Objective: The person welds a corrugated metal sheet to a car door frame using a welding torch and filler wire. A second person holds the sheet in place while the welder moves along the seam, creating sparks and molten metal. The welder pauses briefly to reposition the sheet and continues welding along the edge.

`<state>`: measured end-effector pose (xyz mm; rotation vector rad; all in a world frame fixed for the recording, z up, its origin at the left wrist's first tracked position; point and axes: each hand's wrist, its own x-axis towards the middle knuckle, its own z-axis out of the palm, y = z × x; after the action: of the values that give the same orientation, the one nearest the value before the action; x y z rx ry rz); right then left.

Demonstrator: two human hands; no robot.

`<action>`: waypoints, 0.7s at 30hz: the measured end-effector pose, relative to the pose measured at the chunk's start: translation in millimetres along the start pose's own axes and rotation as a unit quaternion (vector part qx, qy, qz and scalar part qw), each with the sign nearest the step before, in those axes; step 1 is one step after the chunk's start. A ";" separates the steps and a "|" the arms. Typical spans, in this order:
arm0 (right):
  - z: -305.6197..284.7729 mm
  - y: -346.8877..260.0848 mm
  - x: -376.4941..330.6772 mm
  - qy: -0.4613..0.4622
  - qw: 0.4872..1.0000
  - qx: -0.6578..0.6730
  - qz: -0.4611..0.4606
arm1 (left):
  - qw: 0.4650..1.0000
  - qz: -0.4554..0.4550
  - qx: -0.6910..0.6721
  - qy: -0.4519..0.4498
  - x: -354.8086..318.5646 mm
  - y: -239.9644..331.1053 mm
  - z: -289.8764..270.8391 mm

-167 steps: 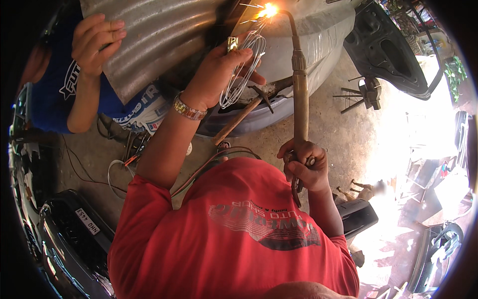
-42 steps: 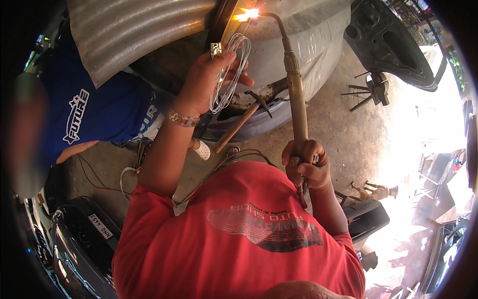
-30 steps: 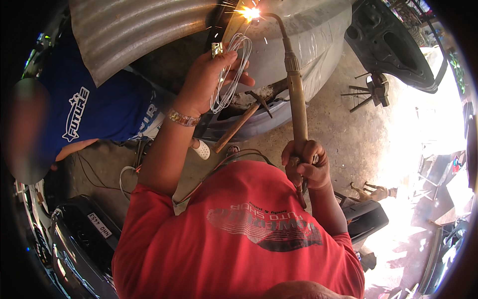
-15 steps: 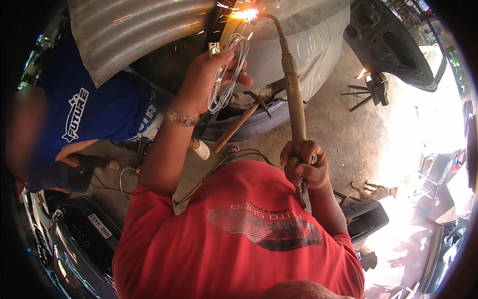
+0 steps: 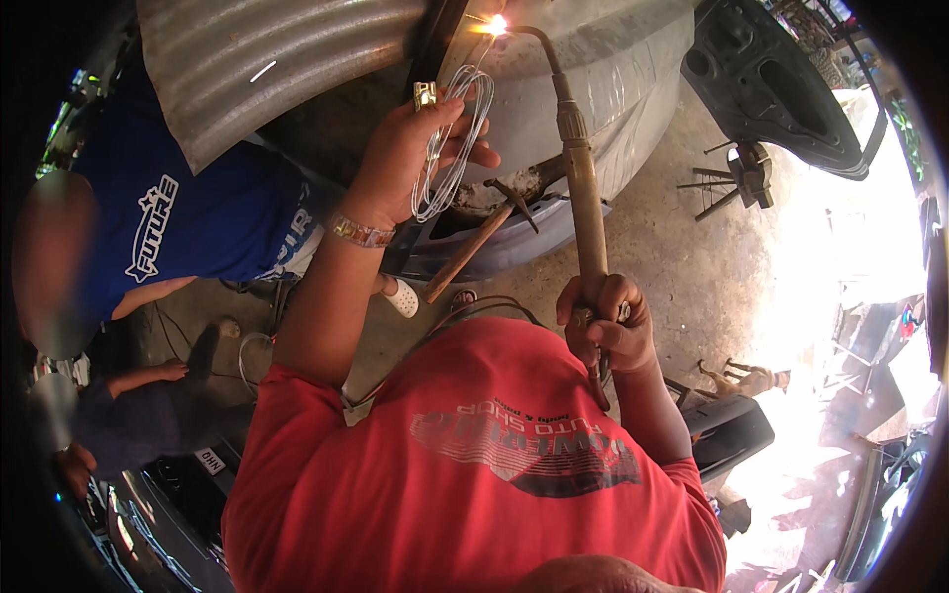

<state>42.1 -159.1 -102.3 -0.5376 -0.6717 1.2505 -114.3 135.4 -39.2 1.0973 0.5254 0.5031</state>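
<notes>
My right hand (image 5: 611, 321) is wrapped round the handle of a gas welding torch (image 5: 585, 208), which points away from me. At the torch's bent tip a bright flame (image 5: 495, 26) meets the edge of a grey car body panel (image 5: 633, 94). Raised to the left of the torch, my left hand (image 5: 410, 148) pinches a looped coil of thin wire (image 5: 435, 198) between thumb and fingers. One wire end runs from the coil up toward the flame. The left thumb and a wide gold ring show beside a dark strip.
A corrugated metal sheet (image 5: 287, 69) overhangs at upper left. A hammer (image 5: 470, 252) leans by the bumper. A person in a blue shirt (image 5: 208, 222) stands close on my left, another person (image 5: 129, 415) behind. A vise (image 5: 751, 176) and a car door (image 5: 786, 94) are right.
The spray of sparks at the torch tip has shrunk to a small bright glow. Both my hands hold nearly still. At lower left, a second person has come further into view.
</notes>
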 end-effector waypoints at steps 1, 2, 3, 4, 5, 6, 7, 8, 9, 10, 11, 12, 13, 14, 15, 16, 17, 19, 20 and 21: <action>0.0 0.2 -0.2 0.000 1.000 0.001 0.000 | 1.000 0.002 -0.002 0.000 0.1 0.5 1.0; 0.5 0.0 -0.1 0.001 1.000 0.003 0.002 | 1.000 0.003 -0.004 0.000 0.2 0.7 1.6; 1.2 -0.6 0.7 0.001 1.000 0.005 0.005 | 1.000 0.004 -0.008 -0.001 0.5 0.3 1.1; 1.6 -0.9 1.2 0.001 1.000 0.008 0.008 | 1.000 0.005 -0.012 -0.003 1.0 -0.3 0.4; 1.6 -0.8 1.3 0.003 1.000 0.008 0.008 | 1.000 0.006 -0.016 -0.005 1.4 -0.6 -0.1; 1.6 -0.7 1.2 0.004 1.000 0.008 0.008 | 1.000 0.005 -0.015 -0.004 1.5 -0.3 0.2; 1.5 -0.5 1.0 0.005 1.000 0.008 0.008 | 1.000 0.005 -0.015 -0.003 1.5 0.0 0.6; 0.3 0.2 0.3 0.004 1.000 0.007 0.006 | 1.000 0.004 -0.015 -0.002 1.6 0.3 0.9; -2.0 1.6 -1.1 0.003 1.000 0.005 0.004 | 1.000 0.003 -0.016 -0.003 1.9 0.4 0.9; -3.1 2.2 -2.0 0.001 1.000 0.003 0.001 | 1.000 0.002 -0.018 -0.003 2.2 0.5 0.8; -2.3 2.0 -1.8 0.003 1.000 0.006 0.002 | 1.000 0.001 -0.019 -0.004 2.7 0.5 0.7; -1.0 1.7 -1.3 0.004 1.000 0.009 0.002 | 1.000 0.001 -0.021 -0.003 2.9 0.2 0.7; -0.3 1.6 -1.0 0.005 1.000 0.012 0.002 | 1.000 0.001 -0.023 -0.002 3.2 -0.3 0.8; -0.5 1.7 -0.9 0.005 1.000 0.011 0.002 | 1.000 0.000 -0.025 -0.002 3.4 -0.6 0.8; -0.7 1.8 -1.1 0.005 1.000 0.008 0.000 | 1.000 0.000 -0.019 0.000 3.5 -0.7 0.8; -0.9 1.8 -1.3 0.006 1.000 0.006 -0.001 | 1.000 -0.001 -0.014 0.001 3.6 -0.7 0.5; -0.5 1.4 -1.3 0.008 1.000 0.005 0.000 | 1.000 -0.001 -0.008 0.003 3.6 -0.7 0.3; 0.7 0.9 -0.7 0.011 1.000 0.004 0.004 | 1.000 0.000 -0.013 -0.002 5.0 -1.8 -1.1; 0.3 1.1 -0.6 0.010 1.000 0.004 0.003 | 1.000 0.000 -0.016 -0.004 5.4 -2.3 -1.6; -0.5 1.3 -0.5 0.008 1.000 0.005 0.003 | 1.000 0.001 -0.015 -0.004 5.6 -1.7 -1.0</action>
<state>41.5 -159.3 -103.6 -0.5425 -0.6507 1.2534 -110.3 138.9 -42.0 1.0707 0.5081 0.5058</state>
